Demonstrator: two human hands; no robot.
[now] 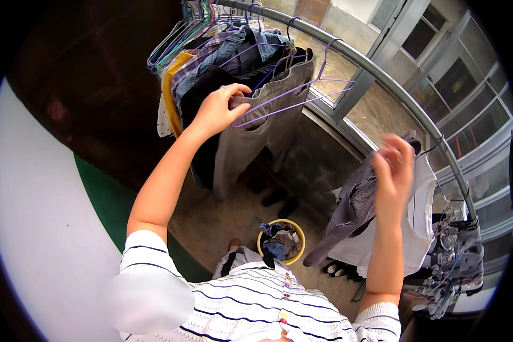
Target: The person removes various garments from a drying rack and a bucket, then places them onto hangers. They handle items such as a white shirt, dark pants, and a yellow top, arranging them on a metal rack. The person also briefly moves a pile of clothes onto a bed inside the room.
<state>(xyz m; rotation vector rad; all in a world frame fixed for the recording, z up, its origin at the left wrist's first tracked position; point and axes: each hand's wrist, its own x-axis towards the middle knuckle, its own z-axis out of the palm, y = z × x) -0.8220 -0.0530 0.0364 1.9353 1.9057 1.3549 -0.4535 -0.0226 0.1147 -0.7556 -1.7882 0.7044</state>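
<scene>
With the yellow basin (pixel 300 252) on the floor (pixel 211 222) as landmark, dark slippers (pixel 275 197) lie just beyond it and dark shoes (pixel 339 269) to its right, while the curved metal rail (pixel 393 81) above carries a purple hanger (pixel 320 78) beyond it and hung clothes to either side.

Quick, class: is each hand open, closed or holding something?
Left hand: closed, holding the grey trousers near the top.
Right hand: blurred, fingers loosely curled; grip cannot be told.
</scene>
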